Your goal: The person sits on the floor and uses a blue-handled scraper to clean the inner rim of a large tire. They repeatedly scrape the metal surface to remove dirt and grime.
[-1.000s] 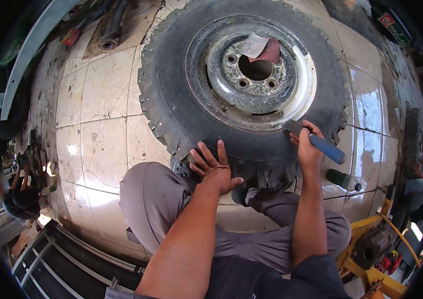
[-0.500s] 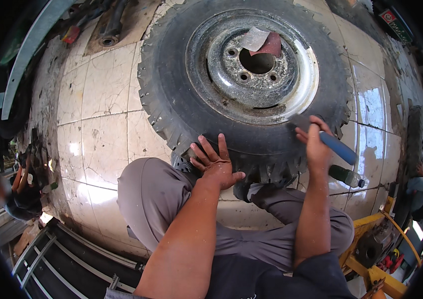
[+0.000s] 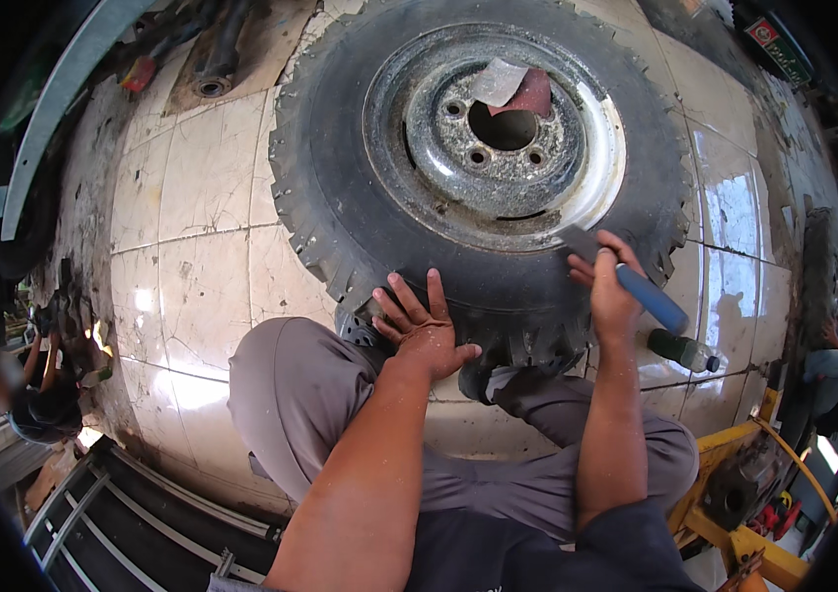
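left hand lies flat, fingers spread, on the tyre edge. right hand grips a blue-handled tool, blade on the sidewall; bare tiles lie left of the fingers.

Glossy cream floor tiles, cracked and grimy, catch bright daylight. A metal grating borders the floor's near left edge; yellow machinery stands at its near right corner.

Bright daylight, glare on tiles, fisheye-bent edges
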`<state>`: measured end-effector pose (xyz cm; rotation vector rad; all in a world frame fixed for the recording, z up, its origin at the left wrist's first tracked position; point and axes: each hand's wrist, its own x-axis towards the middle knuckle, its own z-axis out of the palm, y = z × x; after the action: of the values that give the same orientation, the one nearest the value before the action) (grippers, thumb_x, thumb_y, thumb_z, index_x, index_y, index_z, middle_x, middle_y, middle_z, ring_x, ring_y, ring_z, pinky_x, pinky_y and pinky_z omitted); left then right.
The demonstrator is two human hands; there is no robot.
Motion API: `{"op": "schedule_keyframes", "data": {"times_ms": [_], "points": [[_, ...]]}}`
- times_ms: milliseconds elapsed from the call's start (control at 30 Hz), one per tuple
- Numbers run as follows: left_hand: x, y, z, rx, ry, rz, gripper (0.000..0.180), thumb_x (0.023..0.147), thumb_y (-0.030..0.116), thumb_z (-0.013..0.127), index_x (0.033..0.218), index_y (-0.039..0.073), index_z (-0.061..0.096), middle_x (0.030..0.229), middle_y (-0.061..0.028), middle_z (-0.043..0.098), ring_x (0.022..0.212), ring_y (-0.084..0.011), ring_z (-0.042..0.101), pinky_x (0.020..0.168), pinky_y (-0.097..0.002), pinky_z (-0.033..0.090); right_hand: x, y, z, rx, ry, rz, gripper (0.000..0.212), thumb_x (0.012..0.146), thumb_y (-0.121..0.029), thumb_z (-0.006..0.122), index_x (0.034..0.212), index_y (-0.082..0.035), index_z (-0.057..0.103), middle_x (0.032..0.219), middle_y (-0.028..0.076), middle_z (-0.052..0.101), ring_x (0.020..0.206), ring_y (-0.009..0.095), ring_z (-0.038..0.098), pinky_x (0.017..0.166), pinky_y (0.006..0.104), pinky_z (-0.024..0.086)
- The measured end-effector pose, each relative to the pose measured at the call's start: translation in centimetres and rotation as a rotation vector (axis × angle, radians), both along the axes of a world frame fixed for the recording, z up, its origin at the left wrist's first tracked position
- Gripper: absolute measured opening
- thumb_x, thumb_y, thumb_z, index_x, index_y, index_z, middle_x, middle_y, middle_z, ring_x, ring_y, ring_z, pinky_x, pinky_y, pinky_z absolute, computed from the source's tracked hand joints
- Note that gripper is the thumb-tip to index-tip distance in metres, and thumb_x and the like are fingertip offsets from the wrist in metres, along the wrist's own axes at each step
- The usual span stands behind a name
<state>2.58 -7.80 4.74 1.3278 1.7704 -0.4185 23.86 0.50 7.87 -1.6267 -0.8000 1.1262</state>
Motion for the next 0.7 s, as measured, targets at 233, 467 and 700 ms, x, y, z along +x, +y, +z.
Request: {"op": "schedule_keyframes", "data": {"times_ms": [233, 467, 700], "points": [[0.1, 0.5, 0.2, -0.015, -0.019, -0.003, 0.136, 0.075, 0.054, 0.075, 0.142, 0.012, -0.036, 0.137, -0.039, -0.042, 0.125, -0.0605, -0.038, 0.103, -0.0752, -0.002, 0.3, -0.3, -0.1, -0.035, -0.138, 0.11, 0.029, 0.095, -0.009, 0.046, 0.12, 0.002, 0.058, 0.107, 0.018, 0.064, 0.083, 0.024, 0.071, 0.07, 0.0302, 0.058], [0.0, 0.1, -0.3, 0.039, -0.019, 0.011, 0.137, 0.075, 0.053, 0.076, 0.141, 0.013, -0.037, 0.137, -0.0392, -0.042, 0.124, -0.0608, -0.038, 0.102, -0.0754, -0.003, -0.3, -0.9, 0.3, 0.054, -0.146, 0.092, 0.027, 0.095, -0.007, 0.046, 0.117, 0.002, 0.059, 0.106, 0.017, 0.064, 0.082, 0.025, 0.071, 0.069, 0.0301, 0.058], [-0.2, -0.2, -0.2, 0.031, -0.02, 0.016, 0.138, 0.074, 0.053, 0.076, 0.141, 0.013, -0.038, 0.136, -0.0382, -0.044, 0.125, -0.0606, -0.038, 0.103, -0.0745, -0.003, 0.4, -0.2, 1.5, 0.074, -0.086, -0.002, 0.028, 0.095, -0.01, 0.047, 0.117, 0.002, 0.059, 0.105, 0.017, 0.064, 0.082, 0.025, 0.071, 0.068, 0.0305, 0.058]]}}
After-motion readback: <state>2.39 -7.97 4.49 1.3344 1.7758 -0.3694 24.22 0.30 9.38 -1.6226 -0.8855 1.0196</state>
